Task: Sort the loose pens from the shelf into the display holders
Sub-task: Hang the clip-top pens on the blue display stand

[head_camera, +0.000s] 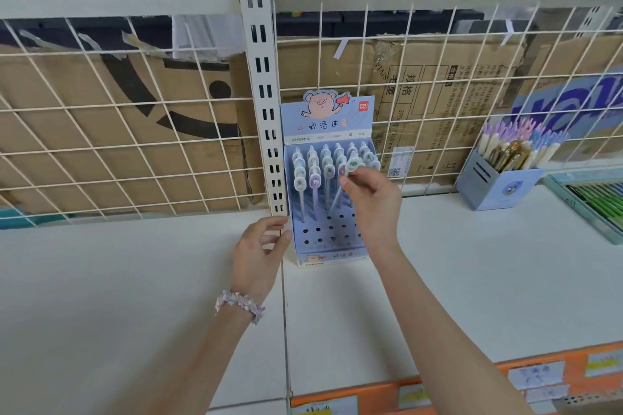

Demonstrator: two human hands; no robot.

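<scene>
Orange price strips [472, 384] with paper labels edge the white shelf [472, 280] nearest the camera. 2 bare forearms reach up across it, the left wrist wearing a pastel bead bracelet [240, 304].

The left hand [259, 246] is held loosely, fingers relaxed, fingertips touching the left side of the blue holder [328, 236] near its base, gripping nothing.

The right hand [371, 202] hangs over the holder's right half, thumb and forefinger pinching a pen [340, 192] just under its round cap. The pen tilts, cap up right, tip down left toward the holed deck of the holder. Whether the tip sits in a hole, I cannot tell.

The holder stands on the shelf against a slotted upright [266, 111]. Its front rows of holes are bare; the back rows carry upright pens with round caps. A pig header card [327, 114] rises behind them.

Farther right stands a blue box [499, 185] full of pens, and a tray [593, 202] of green pens lies at the edge. Wire mesh [135, 118] and cardboard [438, 94] close the back.
</scene>
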